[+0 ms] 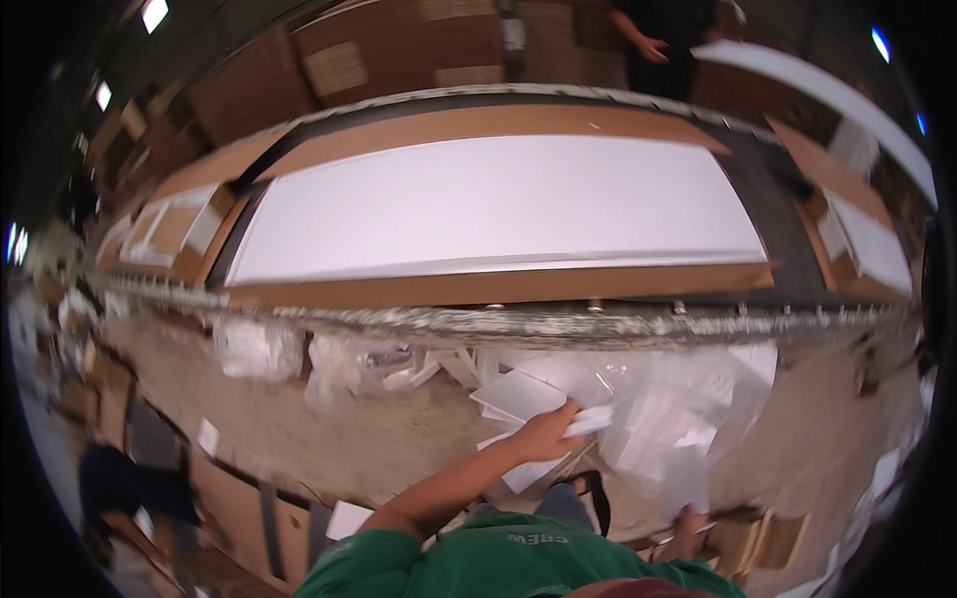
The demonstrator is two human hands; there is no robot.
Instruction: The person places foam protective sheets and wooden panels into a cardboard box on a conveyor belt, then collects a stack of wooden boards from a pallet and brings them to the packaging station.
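Strips, white and narrow point(590, 421), jut from the curled fingers of the left hand point(546, 436), which grasps them low in front of the person, well short of the line's near rail point(558, 325). The right hand point(688, 522), lower and off to the right, meets the bottom edge of a pale sheet point(685, 480) and seems to pinch it, though blur hides the fingers. Just beyond the left hand lie loose white boards point(520, 397), their corners overlapping, and to the right of these spreads a heap of clear plastic wrap point(658, 414), so the near side of the rail is crowded there. Leftward, a stretch of brown floor point(269, 409) gives open room between the plastic bags point(261, 346) under the rail and the flat cardboard point(234, 498) at lower left. Above the scuffed rail, a long open carton point(498, 286) sits on the dark belt point(743, 194), its near flap running alongside the rail and a broad white panel point(498, 204) nearly filling it. Strips of belt separate its ends from the left box point(184, 234) and the right box point(865, 239). Across the line, a co-worker point(668, 40) stands beside a long white board point(817, 85).
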